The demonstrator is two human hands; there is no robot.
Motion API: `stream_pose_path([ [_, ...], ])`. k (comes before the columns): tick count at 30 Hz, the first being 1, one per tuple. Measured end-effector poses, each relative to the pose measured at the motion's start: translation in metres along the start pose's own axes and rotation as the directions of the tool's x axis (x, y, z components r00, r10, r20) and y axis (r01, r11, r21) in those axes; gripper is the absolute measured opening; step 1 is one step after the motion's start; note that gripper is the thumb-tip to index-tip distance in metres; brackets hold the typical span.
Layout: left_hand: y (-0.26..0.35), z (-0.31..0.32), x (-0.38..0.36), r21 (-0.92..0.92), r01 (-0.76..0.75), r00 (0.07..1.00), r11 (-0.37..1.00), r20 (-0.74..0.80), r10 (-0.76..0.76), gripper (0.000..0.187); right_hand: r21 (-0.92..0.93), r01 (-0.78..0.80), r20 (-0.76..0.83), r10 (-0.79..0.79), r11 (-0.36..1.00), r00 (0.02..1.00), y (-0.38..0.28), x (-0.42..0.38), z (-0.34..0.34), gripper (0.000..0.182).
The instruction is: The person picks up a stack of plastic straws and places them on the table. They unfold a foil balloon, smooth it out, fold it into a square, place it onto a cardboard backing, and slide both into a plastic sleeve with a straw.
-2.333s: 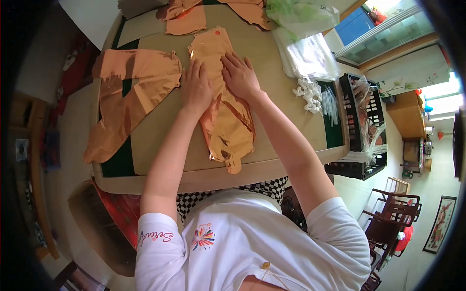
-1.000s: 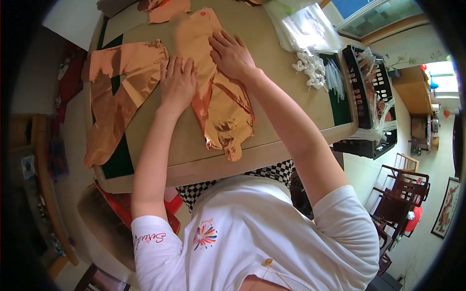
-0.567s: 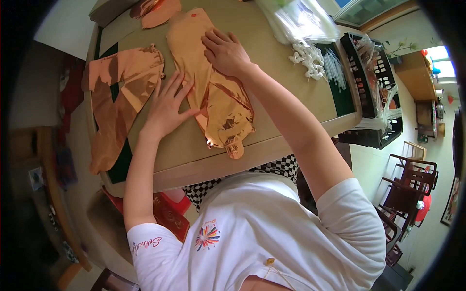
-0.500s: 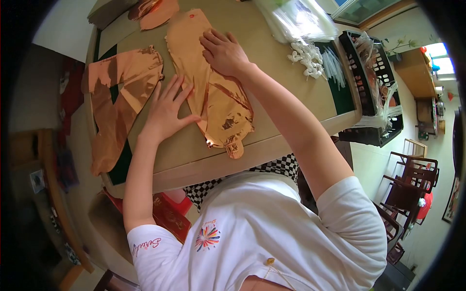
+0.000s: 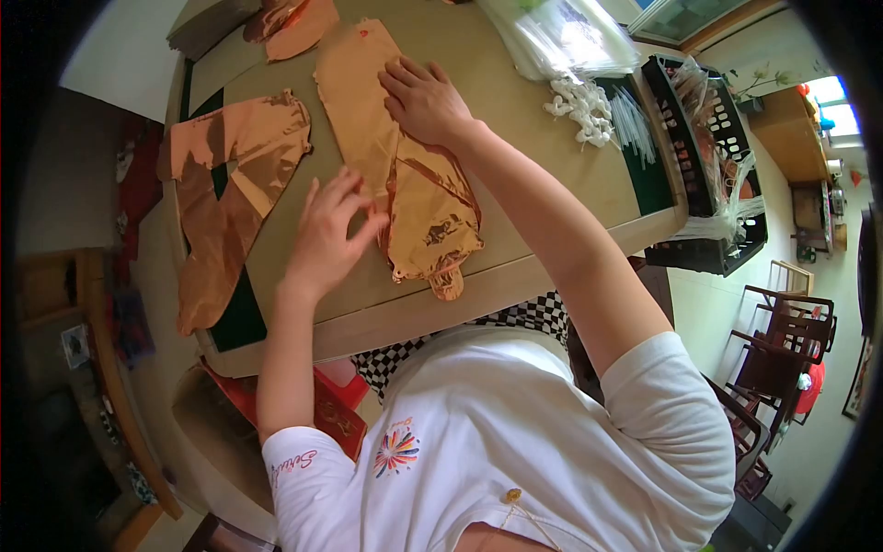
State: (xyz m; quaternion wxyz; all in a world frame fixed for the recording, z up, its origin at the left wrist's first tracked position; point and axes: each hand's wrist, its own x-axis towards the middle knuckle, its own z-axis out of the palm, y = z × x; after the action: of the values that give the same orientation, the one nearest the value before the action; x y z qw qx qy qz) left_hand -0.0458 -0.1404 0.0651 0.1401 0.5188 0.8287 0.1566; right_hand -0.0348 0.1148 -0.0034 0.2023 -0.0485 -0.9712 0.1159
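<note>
The right hand (image 5: 428,106) lies palm down on a long copper-gold foil piece (image 5: 432,202), its fingers extended close together and pointing away from the body, up and to the left, with nothing gripped. The foil piece lies flat under this hand: its far end, marked with a small red spot, reaches beyond the fingertips to their upper left, and its creased near end, with a rounded tab, comes back toward the body, below the palm. The left hand (image 5: 322,235) is at the left edge of the same foil, nearer the body than the right hand; its fingers are bent and its thumb stands apart from them, leaving a moderately wide gap, and whether the tips touch the foil I cannot tell. To the left of the left hand lies a second foil piece (image 5: 216,239), apart from the first, and well beyond the left hand are more foil pieces (image 5: 303,28). All these rest on a brown-covered table (image 5: 515,120). To the right of the right hand are a tangled white bundle (image 5: 581,110) and, just past it, thin pale sticks (image 5: 635,124); clear plastic bags (image 5: 561,41) lie farther off to its upper right. A black crate (image 5: 667,120) is well to its right, beside the table edge.
</note>
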Motion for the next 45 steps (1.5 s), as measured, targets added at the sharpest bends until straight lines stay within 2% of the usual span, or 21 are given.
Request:
stream_pose_path([
  [2,0.003,0.015,0.018,-0.05,0.054,0.98,0.997,-0.191,-0.062,0.055,0.015,-0.001,-0.007,0.001,1.0,1.0,0.0,-0.001,0.0,0.044],
  [5,0.0,0.04,0.05,0.176,0.141,0.925,0.974,-0.374,-0.067,0.053,-0.001,0.004,-0.044,-0.004,1.0,0.999,-0.002,0.0,-0.001,0.043],
  [8,-0.012,0.06,0.068,0.261,0.226,0.908,0.939,-0.406,-0.106,0.06,-0.008,-0.01,-0.064,0.01,1.0,0.998,-0.001,-0.001,0.005,0.043],
  [12,-0.013,0.06,0.062,0.288,0.207,0.933,0.935,-0.345,-0.1,0.072,0.018,-0.012,-0.066,0.013,1.0,0.998,0.0,-0.002,0.006,0.043],
  [15,-0.004,0.051,0.045,0.263,0.161,0.956,0.951,-0.282,-0.084,0.08,0.004,-0.033,0.025,0.033,0.999,0.999,-0.001,0.0,0.001,0.045],
  [22,0.0,0.046,-0.004,0.228,0.065,0.987,0.972,-0.161,-0.028,0.096,0.002,-0.029,0.02,0.029,1.0,0.999,-0.001,-0.001,0.002,0.045],
  [26,0.007,0.04,-0.024,0.209,0.078,0.993,0.975,-0.108,-0.057,0.103,-0.015,-0.02,0.04,0.02,1.0,0.999,0.0,-0.001,0.002,0.046],
  [32,0.012,0.045,-0.047,0.192,0.103,0.99,0.976,-0.111,-0.083,0.107,0.001,-0.03,0.05,0.03,1.0,0.998,-0.002,0.001,-0.003,0.046],
  [36,0.018,0.036,-0.045,0.131,0.083,0.984,0.988,-0.17,-0.06,0.096,0.002,-0.03,0.07,0.029,1.0,0.997,-0.003,0.002,-0.007,0.046],
  [38,0.018,0.029,-0.025,0.086,0.082,0.976,0.993,-0.206,-0.063,0.088,0.012,-0.036,0.027,0.036,0.999,0.999,-0.001,-0.001,0.0,0.046],
  [40,0.009,0.033,0.007,0.09,0.124,0.944,0.988,-0.317,-0.09,0.072,0.008,-0.035,0.013,0.035,0.999,0.999,-0.001,-0.001,0.001,0.047],
  [43,-0.013,0.045,0.05,0.222,0.239,0.908,0.945,-0.396,-0.136,0.061,-0.005,-0.04,0.036,0.041,0.999,0.999,-0.002,0.0,-0.004,0.047],
  [45,-0.018,0.046,0.066,0.268,0.278,0.913,0.923,-0.371,-0.167,0.058,0.006,-0.064,0.056,0.064,0.998,0.996,-0.003,0.001,-0.003,0.048],
])
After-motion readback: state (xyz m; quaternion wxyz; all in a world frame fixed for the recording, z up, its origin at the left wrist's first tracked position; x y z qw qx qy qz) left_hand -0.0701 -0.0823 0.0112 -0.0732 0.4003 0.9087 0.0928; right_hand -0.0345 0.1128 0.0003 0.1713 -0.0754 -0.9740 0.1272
